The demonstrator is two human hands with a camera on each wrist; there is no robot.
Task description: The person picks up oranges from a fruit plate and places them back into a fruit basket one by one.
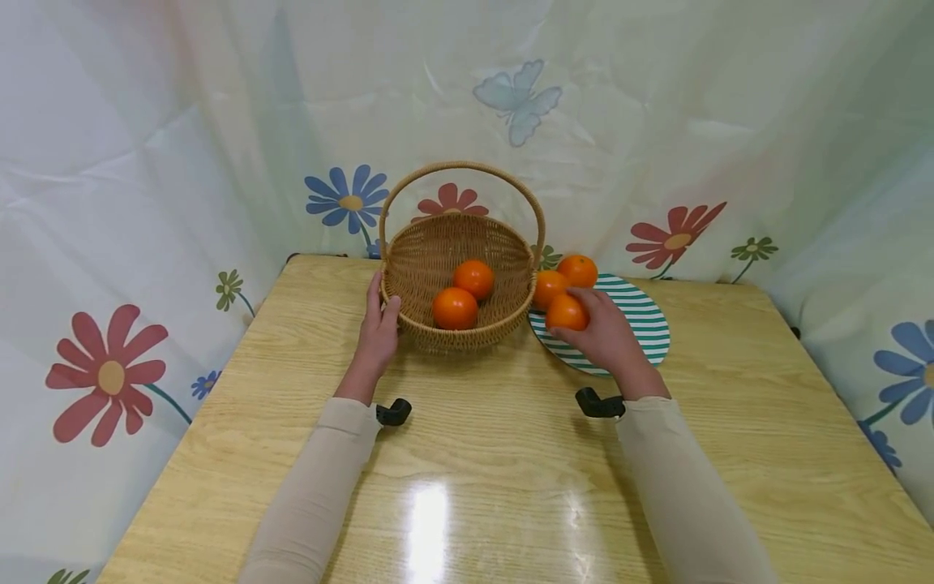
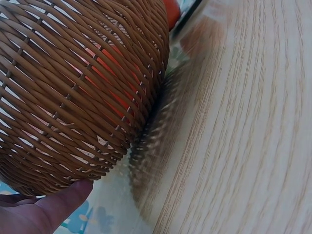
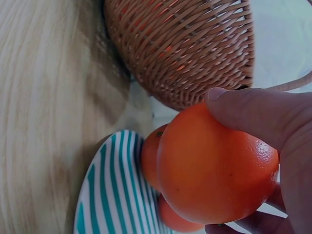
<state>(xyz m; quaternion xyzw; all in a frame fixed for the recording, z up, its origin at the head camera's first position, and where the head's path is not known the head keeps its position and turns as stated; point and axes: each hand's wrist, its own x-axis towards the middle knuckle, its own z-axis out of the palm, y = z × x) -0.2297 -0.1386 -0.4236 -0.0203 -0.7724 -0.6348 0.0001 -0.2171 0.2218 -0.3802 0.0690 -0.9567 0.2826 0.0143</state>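
Note:
A wicker basket (image 1: 460, 337) with a tall arched handle stands at the back of the table, two oranges (image 1: 456, 309) lying inside it. My left hand (image 1: 379, 332) rests against the basket's left side; in the left wrist view its thumb (image 2: 73, 195) touches the weave. My right hand (image 1: 607, 331) grips an orange (image 3: 217, 165) between thumb and fingers, over a round plate (image 1: 645, 324) striped green and white. Two more oranges (image 1: 579, 271) are on the far left part of that plate, close to the basket's right side.
The wooden table (image 1: 496, 454) reaches back to a hanging cloth (image 1: 584, 178) printed with flowers and a butterfly. A small black device (image 1: 600, 403) sits at the right wrist, and a similar black one (image 1: 395, 412) at the left.

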